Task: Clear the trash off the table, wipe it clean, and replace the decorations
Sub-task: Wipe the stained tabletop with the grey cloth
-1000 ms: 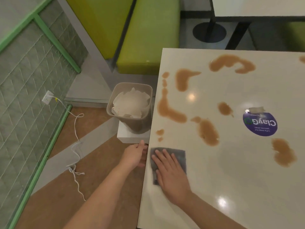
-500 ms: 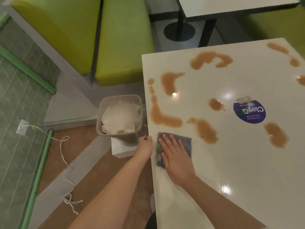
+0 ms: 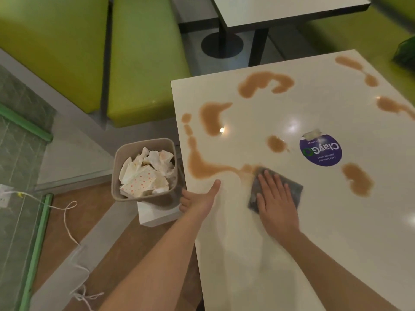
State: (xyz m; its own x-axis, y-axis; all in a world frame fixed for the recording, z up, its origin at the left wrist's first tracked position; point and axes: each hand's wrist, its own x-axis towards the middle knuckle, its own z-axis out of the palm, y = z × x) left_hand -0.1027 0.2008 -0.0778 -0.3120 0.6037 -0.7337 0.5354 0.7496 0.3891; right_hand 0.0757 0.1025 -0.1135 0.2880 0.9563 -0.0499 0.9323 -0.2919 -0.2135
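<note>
A cream table (image 3: 314, 232) carries several brown spills (image 3: 210, 168). My right hand (image 3: 275, 200) lies flat with straight fingers on a grey cloth (image 3: 294, 189), pressing it onto the table at the end of the long left spill. My left hand (image 3: 201, 202) grips the table's left edge, thumb on top and fingers hidden under the edge. A purple round sticker (image 3: 321, 150) with a strip of tape sits on the table to the right of the cloth.
A beige bin (image 3: 119, 162) full of crumpled paper trash (image 3: 148, 173) stands on a white block left of the table. Green benches (image 3: 143, 63) lie behind, a second table (image 3: 280, 10) further back. A white cable (image 3: 67, 221) trails on the floor.
My right hand has pushed the cloth forward and to the right, into the brown spill, leaving a smeared trail. My left hand has shifted along the table edge with its thumb now on top.
</note>
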